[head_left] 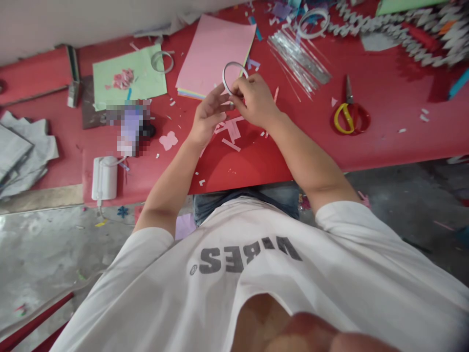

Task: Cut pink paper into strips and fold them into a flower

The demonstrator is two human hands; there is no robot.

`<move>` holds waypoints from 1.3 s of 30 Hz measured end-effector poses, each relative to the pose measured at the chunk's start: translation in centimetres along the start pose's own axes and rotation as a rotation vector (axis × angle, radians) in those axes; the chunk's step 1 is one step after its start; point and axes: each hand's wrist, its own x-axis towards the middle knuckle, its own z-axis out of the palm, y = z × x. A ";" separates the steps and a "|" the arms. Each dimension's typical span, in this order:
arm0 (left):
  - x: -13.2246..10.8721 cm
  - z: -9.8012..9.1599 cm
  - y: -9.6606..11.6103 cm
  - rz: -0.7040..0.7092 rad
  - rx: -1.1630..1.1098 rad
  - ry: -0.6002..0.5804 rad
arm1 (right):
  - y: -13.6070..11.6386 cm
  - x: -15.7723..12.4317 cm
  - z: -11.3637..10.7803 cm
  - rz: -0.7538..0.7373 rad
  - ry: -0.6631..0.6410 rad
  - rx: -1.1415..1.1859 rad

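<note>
The right hand [255,101] is pinching a white ring [223,77] between its fingers above the worktop [249,171], probably steadying it; the left hand [208,116] is curving alongside, fingers apart, contact unclear.

Holding white ring [224,76] up in R hand [254,100] over red bench [234,166]. Have L hand [205,120] at ring's lower L side, can't tell if touching. See loose pink strips [233,130] under hands, twd bench's near edge. Also see pink-topped paper stack [214,54] nr far edge, beyond hands; silver strips [298,56] R of that; scissors [350,100] farther R, w/ blades twd far edge. Find green sheet [144,85] L of stack, w/ pink scraps [123,78] & 2nd ring [172,63] at its R edge. Spot white box [104,178] w/ cable [120,160] at near edge, to L.
</note>
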 end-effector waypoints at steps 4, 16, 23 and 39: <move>-0.2 0.3 0.4 -0.003 0.008 -0.016 | 0.1 0.0 -0.1 0.010 0.016 -0.007; 0.0 -1.4 -3.0 0.112 0.111 -0.024 | 0.6 -0.3 1.0 0.056 0.019 -0.004; 0.2 -1.4 -4.8 0.166 0.118 0.029 | 1.1 -0.3 1.3 0.054 0.084 -0.077; -0.2 0.6 -2.0 0.024 0.146 0.242 | 1.5 0.1 2.1 -0.004 0.126 -0.058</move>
